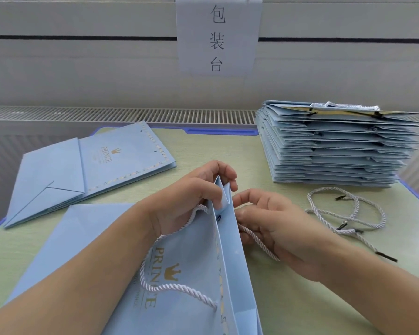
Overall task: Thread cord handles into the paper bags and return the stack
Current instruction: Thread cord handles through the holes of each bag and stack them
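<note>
the light blue paper bag with the gold prince print [179, 274] is propped on edge with its mouth spread, i'd guess so the punched hole near the top stays reachable from both sides. left hand [191, 201] has its fingers curled over the top rim, pinching the gusset fold to hold it open, with one white twisted cord handle [160, 284] already looped down the near face. right hand [271, 228] sits just beside the bag wall, fingers curled, nipping a second white cord [259, 245], looks like it's feeding the end in.
</note>
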A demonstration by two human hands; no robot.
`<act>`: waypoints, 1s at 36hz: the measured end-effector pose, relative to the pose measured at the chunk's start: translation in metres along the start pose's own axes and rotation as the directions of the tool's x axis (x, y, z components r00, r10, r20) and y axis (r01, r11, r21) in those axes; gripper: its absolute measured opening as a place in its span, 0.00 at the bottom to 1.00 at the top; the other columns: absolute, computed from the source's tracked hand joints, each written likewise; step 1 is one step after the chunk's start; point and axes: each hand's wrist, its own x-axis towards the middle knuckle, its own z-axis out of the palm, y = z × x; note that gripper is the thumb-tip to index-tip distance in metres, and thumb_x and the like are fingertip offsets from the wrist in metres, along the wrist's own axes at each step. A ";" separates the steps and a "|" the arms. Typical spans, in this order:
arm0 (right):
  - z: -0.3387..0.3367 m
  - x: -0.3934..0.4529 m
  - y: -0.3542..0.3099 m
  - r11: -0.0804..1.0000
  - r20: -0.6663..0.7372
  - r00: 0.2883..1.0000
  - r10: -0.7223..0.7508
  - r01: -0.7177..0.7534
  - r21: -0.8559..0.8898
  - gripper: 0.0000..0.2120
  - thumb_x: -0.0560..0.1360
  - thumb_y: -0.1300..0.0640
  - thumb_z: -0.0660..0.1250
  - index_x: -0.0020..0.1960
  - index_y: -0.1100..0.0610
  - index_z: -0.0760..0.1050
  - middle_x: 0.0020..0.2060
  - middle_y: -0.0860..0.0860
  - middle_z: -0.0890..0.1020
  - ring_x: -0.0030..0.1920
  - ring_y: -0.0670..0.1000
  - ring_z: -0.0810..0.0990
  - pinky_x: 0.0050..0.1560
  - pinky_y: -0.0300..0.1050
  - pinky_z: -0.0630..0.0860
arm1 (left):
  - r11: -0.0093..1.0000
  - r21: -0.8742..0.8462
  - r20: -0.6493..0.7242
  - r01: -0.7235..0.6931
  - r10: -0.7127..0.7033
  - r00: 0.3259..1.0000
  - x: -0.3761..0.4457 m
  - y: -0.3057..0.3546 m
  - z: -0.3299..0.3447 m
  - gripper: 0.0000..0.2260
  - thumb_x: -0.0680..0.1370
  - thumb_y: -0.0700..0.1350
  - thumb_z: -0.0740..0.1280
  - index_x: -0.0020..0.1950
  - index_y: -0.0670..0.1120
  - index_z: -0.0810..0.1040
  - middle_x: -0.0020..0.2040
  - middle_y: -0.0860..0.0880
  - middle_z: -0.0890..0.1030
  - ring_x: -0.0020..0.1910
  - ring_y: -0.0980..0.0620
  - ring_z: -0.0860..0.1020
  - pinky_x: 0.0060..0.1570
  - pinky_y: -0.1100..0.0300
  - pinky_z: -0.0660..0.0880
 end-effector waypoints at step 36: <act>0.007 0.007 0.030 0.325 -0.014 0.708 -0.706 0.307 -0.894 0.02 0.73 0.52 0.61 0.43 0.49 0.72 0.46 0.40 0.70 0.50 0.49 0.72 0.51 0.39 0.67 | 0.995 0.102 -0.021 -0.020 0.023 1.000 0.000 0.000 -0.001 0.22 0.58 0.35 0.60 0.51 0.45 0.73 0.39 0.54 0.76 0.36 0.54 0.70 0.30 0.65 0.67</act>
